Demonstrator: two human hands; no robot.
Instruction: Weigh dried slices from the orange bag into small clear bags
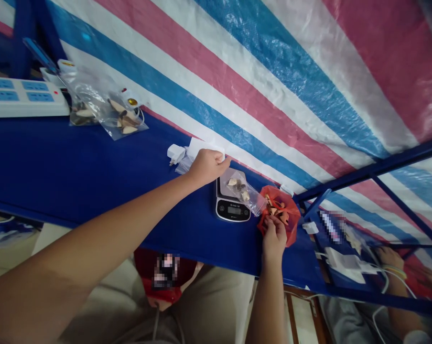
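A digital scale [233, 209] stands on the blue table, with a clear plastic bag [250, 197] of small pale and dark pieces lying across its plate. My left hand [209, 166] is closed just behind the scale, over a white paper [198, 147]; what its fingers hold, if anything, is hidden. To the right of the scale sits an open red bag [291, 215] with orange-brown pieces [281, 216] inside. My right hand [274, 236] reaches into its near side, fingers pressed together at the pieces; I cannot make out what they grip.
A white charger [176, 154] lies left of the paper. Clear bags of pieces [124, 119] and a white power strip [26, 98] are at the back left. Striped sheeting rises behind the table [76, 177]. Beyond a blue frame at right are another person's hands [391, 260].
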